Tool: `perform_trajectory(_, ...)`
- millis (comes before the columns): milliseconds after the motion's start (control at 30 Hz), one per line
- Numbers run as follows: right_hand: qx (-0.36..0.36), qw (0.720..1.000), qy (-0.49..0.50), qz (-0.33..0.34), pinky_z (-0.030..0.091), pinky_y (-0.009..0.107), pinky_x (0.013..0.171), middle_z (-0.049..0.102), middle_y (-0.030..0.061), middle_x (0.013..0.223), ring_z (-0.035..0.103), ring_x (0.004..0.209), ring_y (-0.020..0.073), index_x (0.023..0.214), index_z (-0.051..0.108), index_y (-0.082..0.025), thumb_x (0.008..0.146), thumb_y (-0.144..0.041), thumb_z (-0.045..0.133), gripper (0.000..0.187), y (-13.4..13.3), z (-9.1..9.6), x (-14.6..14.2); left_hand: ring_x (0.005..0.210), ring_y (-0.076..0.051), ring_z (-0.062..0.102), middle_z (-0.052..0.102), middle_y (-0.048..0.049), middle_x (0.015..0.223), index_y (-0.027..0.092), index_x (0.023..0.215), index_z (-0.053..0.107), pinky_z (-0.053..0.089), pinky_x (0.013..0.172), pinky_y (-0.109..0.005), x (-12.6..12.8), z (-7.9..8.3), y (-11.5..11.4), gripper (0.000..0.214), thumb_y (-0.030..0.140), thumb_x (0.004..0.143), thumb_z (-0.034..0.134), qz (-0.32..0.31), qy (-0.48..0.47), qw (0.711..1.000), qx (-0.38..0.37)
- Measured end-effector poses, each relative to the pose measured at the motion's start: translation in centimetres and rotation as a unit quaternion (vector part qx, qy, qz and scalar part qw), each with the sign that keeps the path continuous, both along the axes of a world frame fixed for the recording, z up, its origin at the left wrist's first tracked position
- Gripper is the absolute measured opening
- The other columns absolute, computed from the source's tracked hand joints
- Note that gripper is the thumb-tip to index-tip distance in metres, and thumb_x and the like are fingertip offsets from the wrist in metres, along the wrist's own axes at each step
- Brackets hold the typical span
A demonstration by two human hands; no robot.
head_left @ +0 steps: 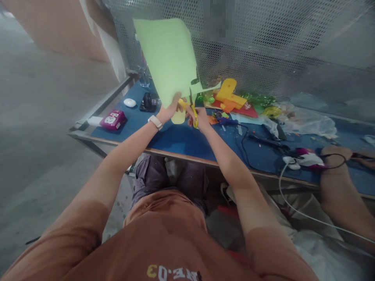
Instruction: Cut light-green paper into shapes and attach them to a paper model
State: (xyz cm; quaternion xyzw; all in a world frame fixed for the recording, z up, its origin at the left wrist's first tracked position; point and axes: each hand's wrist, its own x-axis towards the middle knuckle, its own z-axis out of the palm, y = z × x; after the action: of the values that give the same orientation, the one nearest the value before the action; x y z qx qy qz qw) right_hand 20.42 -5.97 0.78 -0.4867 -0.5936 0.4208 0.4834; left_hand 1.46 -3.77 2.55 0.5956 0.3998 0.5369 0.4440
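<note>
My left hand point(172, 109) pinches the lower edge of a large light green sheet point(168, 58) and holds it upright above the blue table point(181, 140). My right hand point(199, 117) grips yellow-handled scissors point(191, 107), whose blades point up into the sheet's right side. A narrow green strip sticks out to the right of the cut. A white watch sits on my left wrist.
Yellow, orange and red craft pieces point(231, 99) lie behind the hands. A pink box point(113, 119), a white mouse-like object point(129, 102) and a black item point(148, 102) sit at left. Cables and a glue gun point(307, 158) lie at right, near another person's arm point(336, 183).
</note>
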Motion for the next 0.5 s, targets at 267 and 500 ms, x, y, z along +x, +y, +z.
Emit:
perform_trajectory(267, -0.005, 1.0, -0.001, 0.003, 0.047, 0.025, 0.039, 0.05, -0.0061, 0.051, 0.059, 0.041, 0.0138, 0.075, 0.06, -0.029, 0.09, -0.091, 0.107, 0.079, -0.6, 0.7, -0.4, 0.075, -0.024, 0.077, 0.069, -0.0022, 0.063, 0.03, 0.11, 0.089, 0.061, 0.081, -0.04, -0.3, 0.5, -0.2, 0.077, 0.102, 0.114, 0.064, -0.049, -0.02, 0.997, -0.058)
perform_trajectory(500, -0.012, 1.0, -0.002, -0.002, 0.048, 0.023, 0.04, 0.05, -0.0063, 0.049, 0.061, 0.042, 0.0146, 0.077, 0.058, -0.029, 0.094, -0.091, 0.104, 0.079, -0.4, 0.4, -0.2, 0.072, -0.023, 0.076, 0.069, -0.0022, 0.063, 0.029, 0.112, 0.09, 0.063, 0.083, -0.039, -0.1, 1.1, -1.1, 0.075, 0.1, 0.115, 0.066, -0.054, -0.028, 0.996, -0.062)
